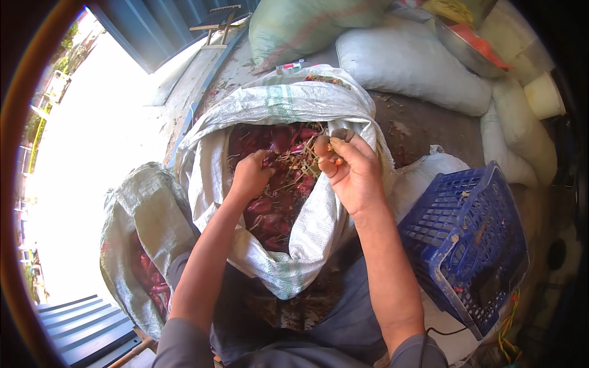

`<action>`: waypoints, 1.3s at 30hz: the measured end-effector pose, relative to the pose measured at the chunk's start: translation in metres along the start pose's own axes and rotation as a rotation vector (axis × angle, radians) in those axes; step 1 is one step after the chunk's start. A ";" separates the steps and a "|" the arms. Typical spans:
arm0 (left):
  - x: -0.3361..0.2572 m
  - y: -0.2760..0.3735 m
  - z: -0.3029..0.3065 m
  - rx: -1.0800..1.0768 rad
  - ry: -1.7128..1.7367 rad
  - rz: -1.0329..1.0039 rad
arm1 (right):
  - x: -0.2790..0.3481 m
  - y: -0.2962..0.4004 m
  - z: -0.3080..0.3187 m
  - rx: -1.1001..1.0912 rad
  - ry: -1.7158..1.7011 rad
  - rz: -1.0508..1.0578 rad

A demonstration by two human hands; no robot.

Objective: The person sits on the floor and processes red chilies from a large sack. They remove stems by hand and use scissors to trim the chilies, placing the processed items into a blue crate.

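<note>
A white woven sack [317,221] with its rim rolled down stands before me, filled with dried red chili peppers [262,206] and loose stalks [299,168]. My left hand [252,175] is over the left part of the opening, fingers curled around a dark red pepper piece, mostly hidden by the fingers. At the right side of the opening my right hand [352,165] is raised above the chilies. Small orange bits [338,161] show at its thumb and curled fingers.
A second sack [156,207] of red chilies stands to the left. On the right, a blue plastic basket [464,248] is tilted beside pale sacks. Stuffed sacks [409,64] and a metal basin [469,50] lie farther back. A small folding stool [218,27] is at the back left.
</note>
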State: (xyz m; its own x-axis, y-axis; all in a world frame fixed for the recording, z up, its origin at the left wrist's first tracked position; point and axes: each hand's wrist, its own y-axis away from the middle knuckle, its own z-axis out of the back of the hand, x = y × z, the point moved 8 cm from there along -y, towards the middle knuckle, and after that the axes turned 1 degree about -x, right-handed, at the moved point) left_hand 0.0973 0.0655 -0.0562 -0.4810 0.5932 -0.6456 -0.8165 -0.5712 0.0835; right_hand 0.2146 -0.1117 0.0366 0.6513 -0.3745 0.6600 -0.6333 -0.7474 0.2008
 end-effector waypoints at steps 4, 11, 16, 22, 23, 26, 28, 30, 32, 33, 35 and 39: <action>0.004 -0.003 -0.015 0.023 -0.123 -0.024 | -0.010 -0.004 0.010 -0.055 0.048 -0.071; -0.057 0.021 0.035 -0.102 0.041 -0.185 | -0.008 0.000 0.007 0.023 1.103 0.119; -0.088 0.044 0.044 -0.065 0.186 -0.194 | -0.022 0.004 -0.023 0.069 1.300 0.215; -0.111 0.051 0.059 -0.103 0.260 -0.394 | -0.012 0.013 -0.049 0.084 1.516 0.617; -0.112 0.051 0.060 -0.096 0.224 -0.421 | -0.011 0.016 -0.053 0.091 1.527 0.686; -0.107 0.049 0.061 -0.054 0.400 -0.240 | -0.011 0.012 -0.046 0.072 1.139 0.497; -0.107 0.049 0.057 0.020 0.650 -0.097 | -0.017 0.006 -0.038 0.080 0.881 0.459; -0.100 0.051 0.051 0.071 0.884 0.012 | -0.025 0.005 -0.024 -0.060 0.574 0.200; -0.084 0.051 0.048 0.096 1.102 0.085 | -0.023 0.000 -0.016 -0.151 0.221 0.113; -0.071 0.051 0.047 0.108 1.153 0.114 | -0.002 -0.005 -0.013 -0.110 0.090 0.199; -0.052 0.051 0.048 0.074 0.959 0.174 | 0.013 -0.007 -0.006 -0.075 0.067 0.190; -0.010 0.048 0.022 0.080 0.012 -0.125 | -0.009 -0.002 -0.014 -0.009 0.130 0.017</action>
State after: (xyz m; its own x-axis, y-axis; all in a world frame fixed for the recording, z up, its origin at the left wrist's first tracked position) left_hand 0.0559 0.0444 -0.0293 -0.3705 0.6498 -0.6637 -0.8929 -0.4459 0.0618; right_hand 0.2039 -0.0993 0.0407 0.5814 -0.3122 0.7513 -0.6478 -0.7364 0.1952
